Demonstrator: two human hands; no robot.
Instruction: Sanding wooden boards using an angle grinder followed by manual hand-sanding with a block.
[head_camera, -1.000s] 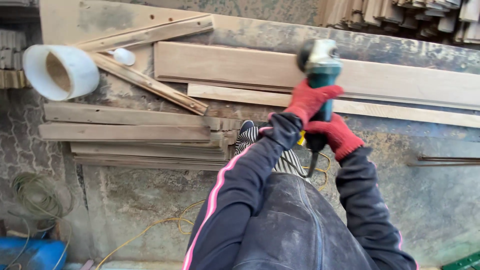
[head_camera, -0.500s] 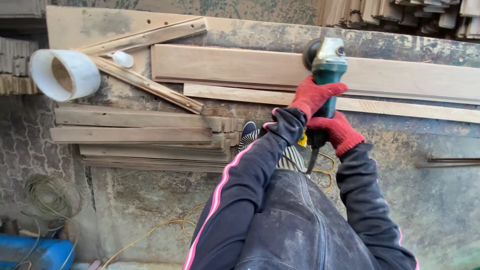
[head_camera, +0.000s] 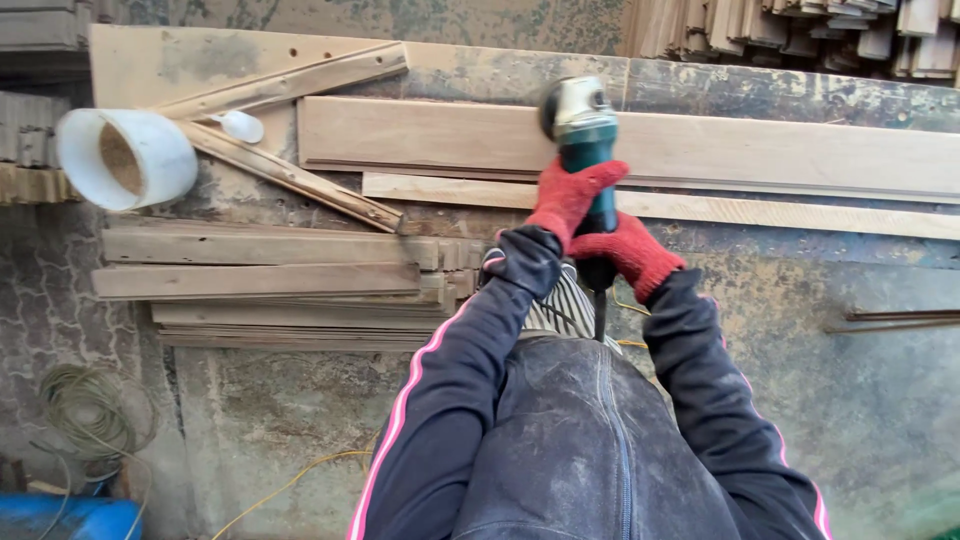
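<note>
A: Angle grinder (head_camera: 580, 125) first: it sits on the wide plank (head_camera: 700, 145), head down on the wood just ahead of our hands. To the far left of our left hand (head_camera: 570, 198) lie the white bucket (head_camera: 125, 157) and the stack of thin slats (head_camera: 270, 280); we keep well apart from both.

B: Agreed. Our left hand, in its red glove, is clenched around the green body right behind the head. Our right hand (head_camera: 628, 255), just behind and to the right of it, is closed around the rear grip where the cord (head_camera: 600, 315) leaves.

A: For a clean pass, we judge it best to hold the disc flat, press lightly and evenly, and let the cord trail behind us.

B: And the narrow strip (head_camera: 800, 212) below the plank runs off to the right of our right hand; we should stay off its edge.
</note>
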